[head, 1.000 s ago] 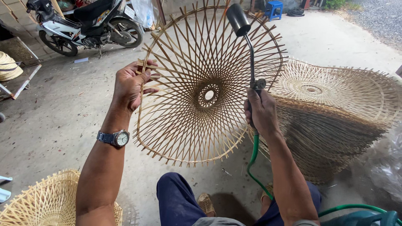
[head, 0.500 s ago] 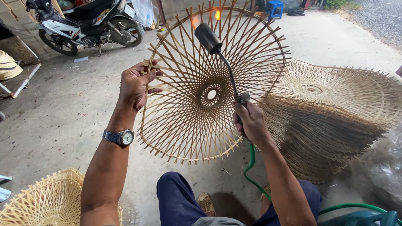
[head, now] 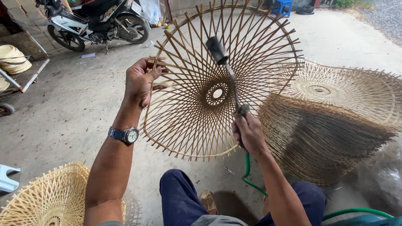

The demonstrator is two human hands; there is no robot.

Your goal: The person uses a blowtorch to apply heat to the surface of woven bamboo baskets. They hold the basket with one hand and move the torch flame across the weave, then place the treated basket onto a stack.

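My left hand (head: 140, 83) grips the left rim of a round woven bamboo frame (head: 188, 121), holding it up on edge with its open spokes facing me. My right hand (head: 249, 132) is closed on the handle of a gas torch (head: 226, 69). The torch's black nozzle points up and left across the frame's face, just above the centre ring. A green hose (head: 251, 182) runs down from the torch handle past my right knee. A wristwatch (head: 124, 134) sits on my left wrist.
A tall stack of similar woven frames (head: 335, 121) stands to the right. Another woven frame (head: 46, 201) lies at the lower left. A parked motorbike (head: 94, 21) is at the back left, with a blue stool (head: 280, 6) at the far back. The ground is bare concrete.
The torch has swung from the frame's upper right rim leftwards and then down toward its centre. The flame seen half a second ago is not visible now. My left hand keeps its hold.
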